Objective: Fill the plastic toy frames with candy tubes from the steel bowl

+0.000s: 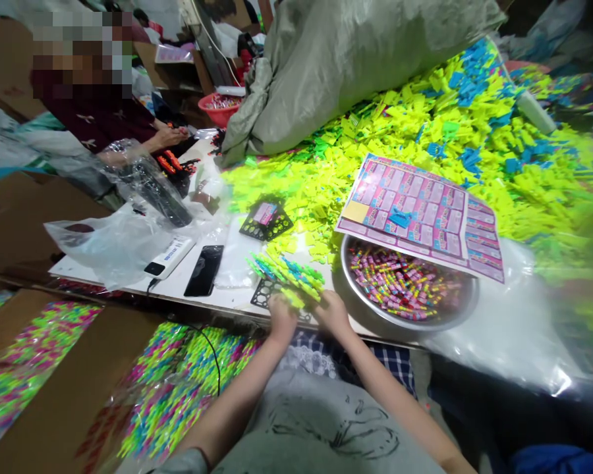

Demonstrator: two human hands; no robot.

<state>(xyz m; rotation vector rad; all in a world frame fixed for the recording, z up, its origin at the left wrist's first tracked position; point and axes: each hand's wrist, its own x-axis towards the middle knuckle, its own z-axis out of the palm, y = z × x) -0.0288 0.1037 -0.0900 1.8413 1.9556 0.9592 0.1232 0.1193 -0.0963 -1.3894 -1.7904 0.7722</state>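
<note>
Near the table's front edge, a bundle of yellow, green and blue plastic pieces [291, 273] lies between my hands. My left hand [282, 317] has its fingers closed at the bundle's lower left side. At its right end, my right hand [333, 313] grips the same pieces. Partly under the bundle is a black plate with round holes [261, 293]. A second black holed plate [271, 228], with a pink label on it, sits farther back. Right of my hands stands a metal bowl [348, 273] of small wrapped sticks, partly covered by printed pink sheets [425, 201].
A large heap of yellow and blue pieces [405, 131] fills the table's back, under a grey sack [326, 72]. A phone [203, 270], a white power strip [175, 255] and plastic bags [109, 240] lie left. Boxes of bagged pieces [178, 388] stand below. Another person [89, 122] works at back left.
</note>
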